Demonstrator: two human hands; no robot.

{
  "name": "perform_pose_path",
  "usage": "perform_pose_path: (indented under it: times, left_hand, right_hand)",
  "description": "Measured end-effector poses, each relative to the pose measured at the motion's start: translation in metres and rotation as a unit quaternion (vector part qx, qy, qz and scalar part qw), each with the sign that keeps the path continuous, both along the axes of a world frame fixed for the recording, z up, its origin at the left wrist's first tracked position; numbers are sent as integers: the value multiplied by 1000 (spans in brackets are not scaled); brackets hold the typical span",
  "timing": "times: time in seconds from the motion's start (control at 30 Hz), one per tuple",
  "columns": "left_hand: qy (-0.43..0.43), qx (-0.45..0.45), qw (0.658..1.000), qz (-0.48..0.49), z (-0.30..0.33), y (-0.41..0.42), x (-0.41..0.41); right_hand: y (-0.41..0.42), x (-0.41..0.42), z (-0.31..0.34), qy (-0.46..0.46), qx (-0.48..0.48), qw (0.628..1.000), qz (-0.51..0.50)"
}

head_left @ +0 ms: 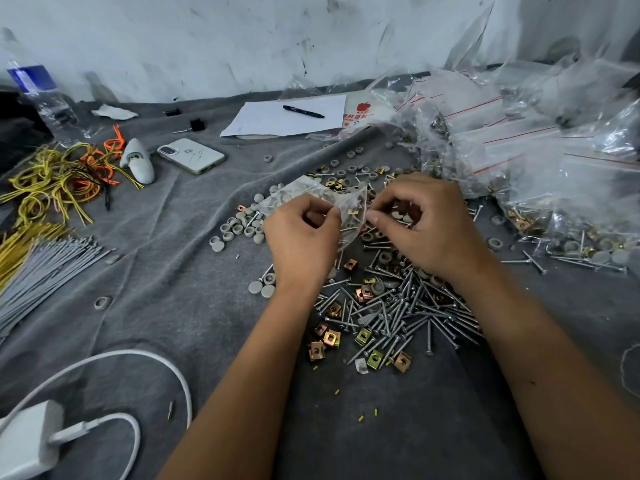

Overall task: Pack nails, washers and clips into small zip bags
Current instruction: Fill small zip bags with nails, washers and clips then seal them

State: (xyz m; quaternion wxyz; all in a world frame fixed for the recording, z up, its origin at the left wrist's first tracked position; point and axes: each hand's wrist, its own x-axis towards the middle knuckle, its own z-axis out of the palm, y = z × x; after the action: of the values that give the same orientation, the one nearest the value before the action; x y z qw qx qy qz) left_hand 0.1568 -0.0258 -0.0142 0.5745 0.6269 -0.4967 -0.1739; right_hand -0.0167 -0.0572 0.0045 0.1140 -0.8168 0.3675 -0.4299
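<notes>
Grey cloth (166, 271): left hand (301, 233) and right hand (426, 223) pinch small zip bag (311, 195); no legible writing

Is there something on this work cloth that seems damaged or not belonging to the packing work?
Yes. The phone lying left of the hardware shows crack-like lines across its back. A white charger with its cable sits at the near left, apart from the packing parts. Small yellow bits are scattered in front of the nails.

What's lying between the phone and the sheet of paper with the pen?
Head view: only bare grey cloth between phone and paper; a small black clip sits just left of it.
</notes>
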Motion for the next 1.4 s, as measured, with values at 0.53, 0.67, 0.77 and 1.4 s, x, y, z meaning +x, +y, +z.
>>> perform_pose_path:
  times: [0.53,0.67,0.77,1.4]
  left_hand:
    - [7,5,1000,0,0,-3,2]
    - [-23,17,999,-26,0,-2,1]
    - [-42,22,998,-38,0,-2,-2]
    - [8,39,997,-61,4,-1,0]
  right_hand:
    - [-2,4,-4,63,164,984,36]
    - [1,5,-3,-26,113,993,6]
    - [0,5,-4,-21,99,995,3]
    - [4,13,-5,11,11,999,-33]
